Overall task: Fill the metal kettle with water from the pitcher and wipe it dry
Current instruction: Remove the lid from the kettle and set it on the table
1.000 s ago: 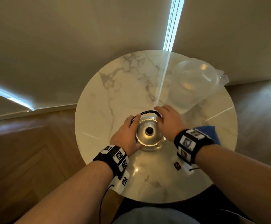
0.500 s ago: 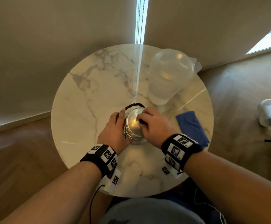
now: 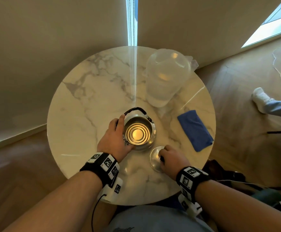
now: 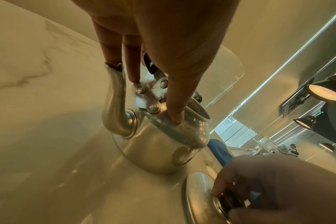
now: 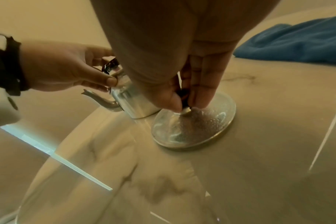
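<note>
Metal, open-topped and with no water showing inside, the kettle (image 3: 139, 131) now stands near the middle of the table (image 3: 79, 104) without its lid (image 3: 154, 159); half a second ago that lid was still over the mouth under your right hand (image 3: 171, 160). You have set it flat on the marble just beside the kettle's near side, and your fingers (image 5: 201, 92) still pinch its dark knob. Your left hand (image 3: 115, 138) keeps steadying the kettle, thumb and fingertips pressed to its shoulder by the handle bracket. The mouth is clear, so pouring can come next, I judge. Beyond the kettle stands the pitcher (image 3: 167, 77) of water, untouched; the folded blue cloth (image 3: 195, 129) lies to the right.
</note>
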The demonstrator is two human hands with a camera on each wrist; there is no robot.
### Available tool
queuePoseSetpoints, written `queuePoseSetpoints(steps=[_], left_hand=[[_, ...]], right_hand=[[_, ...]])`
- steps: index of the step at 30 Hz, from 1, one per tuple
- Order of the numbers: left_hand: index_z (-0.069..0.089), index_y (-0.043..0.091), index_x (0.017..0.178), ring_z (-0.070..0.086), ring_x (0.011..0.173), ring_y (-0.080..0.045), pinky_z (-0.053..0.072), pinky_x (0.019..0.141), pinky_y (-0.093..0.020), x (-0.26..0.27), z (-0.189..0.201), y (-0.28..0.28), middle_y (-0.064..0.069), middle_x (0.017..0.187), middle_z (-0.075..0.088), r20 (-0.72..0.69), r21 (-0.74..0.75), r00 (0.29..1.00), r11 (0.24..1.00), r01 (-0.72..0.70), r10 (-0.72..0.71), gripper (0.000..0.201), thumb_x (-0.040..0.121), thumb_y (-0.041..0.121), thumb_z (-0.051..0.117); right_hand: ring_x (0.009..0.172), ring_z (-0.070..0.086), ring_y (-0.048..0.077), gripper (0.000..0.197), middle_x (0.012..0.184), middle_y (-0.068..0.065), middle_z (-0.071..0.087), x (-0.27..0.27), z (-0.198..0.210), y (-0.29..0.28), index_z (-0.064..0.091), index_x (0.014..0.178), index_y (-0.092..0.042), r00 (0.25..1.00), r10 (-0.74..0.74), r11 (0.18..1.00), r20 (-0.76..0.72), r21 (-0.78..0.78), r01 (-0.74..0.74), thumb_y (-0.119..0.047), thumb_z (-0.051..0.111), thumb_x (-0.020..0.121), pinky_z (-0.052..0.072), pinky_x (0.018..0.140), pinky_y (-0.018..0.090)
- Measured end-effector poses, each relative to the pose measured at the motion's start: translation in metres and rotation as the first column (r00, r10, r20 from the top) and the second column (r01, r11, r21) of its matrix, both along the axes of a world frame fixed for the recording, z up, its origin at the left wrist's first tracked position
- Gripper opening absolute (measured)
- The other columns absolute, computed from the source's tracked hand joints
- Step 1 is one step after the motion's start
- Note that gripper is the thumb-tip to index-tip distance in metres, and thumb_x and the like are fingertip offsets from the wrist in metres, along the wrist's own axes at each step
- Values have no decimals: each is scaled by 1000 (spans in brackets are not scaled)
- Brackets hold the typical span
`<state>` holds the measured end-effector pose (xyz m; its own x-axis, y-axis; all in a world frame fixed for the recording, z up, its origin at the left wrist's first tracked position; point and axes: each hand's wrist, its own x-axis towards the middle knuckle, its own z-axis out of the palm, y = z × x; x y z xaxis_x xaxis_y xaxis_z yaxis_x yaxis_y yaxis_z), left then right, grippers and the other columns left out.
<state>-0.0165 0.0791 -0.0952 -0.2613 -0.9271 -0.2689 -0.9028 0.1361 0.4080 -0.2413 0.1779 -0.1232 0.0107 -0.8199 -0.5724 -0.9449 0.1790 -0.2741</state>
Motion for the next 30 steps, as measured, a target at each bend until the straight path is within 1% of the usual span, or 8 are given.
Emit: queuePoseSetpoints(steps=[7,11,13,16,19,21,25,30], left_hand=[[0,34,155,55,125,-21,57,88,-38,-1,-1,1,4,152,24,-18,-3,1000,1000,-4,4,121,65,56,78],[-3,36,154,53,127,-20,58,91,-38,0,0,2,6,152,23,-7,6,1000,1000,-7,7,123,64,57,78],[-3,36,155,52,129,-21,56,93,-37,-2,1,2,6,153,22,-7,16,1000,1000,-18,18,123,64,57,77],[-1,34,155,51,129,-20,53,98,-35,-5,3,4,7,153,23,-25,9,999,999,-37,38,121,64,59,74],[4,32,156,48,131,-21,52,102,-36,-13,7,7,7,153,24,5,10,996,996,-89,89,116,66,57,72],[6,31,155,46,131,-23,51,103,-40,-19,9,10,6,153,24,48,4,991,992,-129,128,113,66,54,71],[10,32,154,36,139,-26,46,109,-42,-33,17,14,2,158,20,135,-12,970,980,-201,200,109,67,48,74],[18,33,153,25,148,-26,33,119,-43,-49,24,20,-2,162,19,205,-62,942,965,-257,264,108,63,49,75]], right_hand=[[99,59,18,38,128,-5,54,-5,4,-7,61,129,-27,1000,2,1000,-3,8,-2,-39,62,94,56,83,34],[110,61,13,52,139,-8,54,-24,46,-38,58,138,-26,975,-157,969,156,-167,183,-49,64,93,54,91,32],[102,64,12,44,127,-5,63,-38,81,-69,65,130,-23,946,-189,881,262,-379,282,-46,67,92,55,90,33],[88,65,12,26,106,-3,67,-64,138,-126,72,112,-18,893,-129,663,431,-632,401,-33,71,92,56,82,34],[88,64,15,20,100,-6,64,-95,167,-183,72,106,-18,910,-79,552,407,-742,380,-31,67,92,57,81,39],[104,63,21,32,115,-1,65,-112,167,-217,69,117,-21,945,-113,653,306,-694,303,-41,64,93,53,92,41],[135,52,29,68,152,7,53,-137,147,-253,49,149,-21,968,-132,891,211,-402,210,-60,59,94,41,108,41],[126,58,30,88,142,11,61,-147,125,-259,52,146,-14,991,-45,923,126,-375,89,-78,50,86,46,104,43]])
